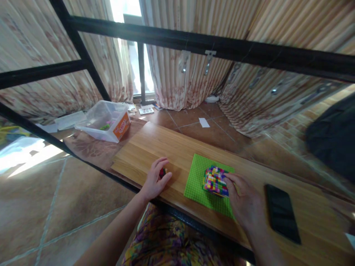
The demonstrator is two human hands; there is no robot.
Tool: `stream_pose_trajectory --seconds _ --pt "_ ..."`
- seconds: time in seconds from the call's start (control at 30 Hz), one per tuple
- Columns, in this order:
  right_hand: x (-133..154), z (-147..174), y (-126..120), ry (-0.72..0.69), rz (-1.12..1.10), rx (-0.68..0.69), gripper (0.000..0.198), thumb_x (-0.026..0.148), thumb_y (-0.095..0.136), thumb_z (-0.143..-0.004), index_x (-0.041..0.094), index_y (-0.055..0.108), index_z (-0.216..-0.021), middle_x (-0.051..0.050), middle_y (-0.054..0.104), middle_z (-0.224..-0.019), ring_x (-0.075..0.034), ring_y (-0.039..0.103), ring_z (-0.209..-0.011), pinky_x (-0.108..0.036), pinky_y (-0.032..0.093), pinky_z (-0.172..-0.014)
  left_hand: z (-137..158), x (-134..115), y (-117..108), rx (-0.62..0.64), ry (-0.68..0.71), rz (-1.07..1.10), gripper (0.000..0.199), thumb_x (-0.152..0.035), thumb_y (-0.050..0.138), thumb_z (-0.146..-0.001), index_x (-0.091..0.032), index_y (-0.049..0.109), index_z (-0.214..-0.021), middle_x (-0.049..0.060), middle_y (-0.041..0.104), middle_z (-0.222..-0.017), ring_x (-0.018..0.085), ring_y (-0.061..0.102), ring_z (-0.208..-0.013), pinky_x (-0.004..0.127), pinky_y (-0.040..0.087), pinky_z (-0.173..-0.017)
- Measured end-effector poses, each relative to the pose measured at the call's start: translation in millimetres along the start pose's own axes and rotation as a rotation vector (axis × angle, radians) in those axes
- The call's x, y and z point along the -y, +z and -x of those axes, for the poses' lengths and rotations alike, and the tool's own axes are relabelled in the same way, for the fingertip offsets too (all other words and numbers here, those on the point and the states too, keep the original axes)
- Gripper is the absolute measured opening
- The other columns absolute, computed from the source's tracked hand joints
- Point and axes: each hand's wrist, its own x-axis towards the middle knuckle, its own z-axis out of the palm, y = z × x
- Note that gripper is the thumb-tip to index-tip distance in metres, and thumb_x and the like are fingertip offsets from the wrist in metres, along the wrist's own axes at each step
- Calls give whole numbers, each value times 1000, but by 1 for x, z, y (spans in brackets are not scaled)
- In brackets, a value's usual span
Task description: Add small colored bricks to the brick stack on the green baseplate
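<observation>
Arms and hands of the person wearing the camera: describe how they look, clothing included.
The left hand and right hand are ungloved, and no sleeve shows on either forearm. No watch or bracelet can be made out, though the right hand is slightly blurred. Below, a garment with a busy yellow and purple print covers the lap.

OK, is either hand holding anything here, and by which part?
The right hand is at the right edge of the multicoloured brick block; the left hand curls around a small red object. Whether either actually grips cannot be told.
</observation>
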Motion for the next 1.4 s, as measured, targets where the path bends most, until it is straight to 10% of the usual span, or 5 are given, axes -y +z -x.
stream_pose_trajectory --seconds 0.3,1.0,1.4 --pt "-23 -16 4 -92 210 79 30 34 43 -91 17 68 -88 -8 63 -94 -21 56 -89 -36 45 -82 6 2 18 112 126 -472 47 -34 53 -84 -15 46 -126 13 47 -133 28 42 -125 46 36 -105" --pt "-18 -42 -4 -217 315 272 23 26 46 -87 20 66 -78 -6 62 -83 -21 53 -84 -34 41 -78 4 -2 15 124 162 -441 37 -32 52 -84 -17 52 -119 11 52 -127 27 45 -120 44 37 -104" --pt "-21 -43 -3 -57 129 226 24 35 48 -84 20 65 -75 -4 64 -81 -18 59 -78 -31 43 -73 4 -3 16 118 156 -425 36 -31 52 -84 -17 53 -118 11 53 -126 27 45 -120 45 37 -104"
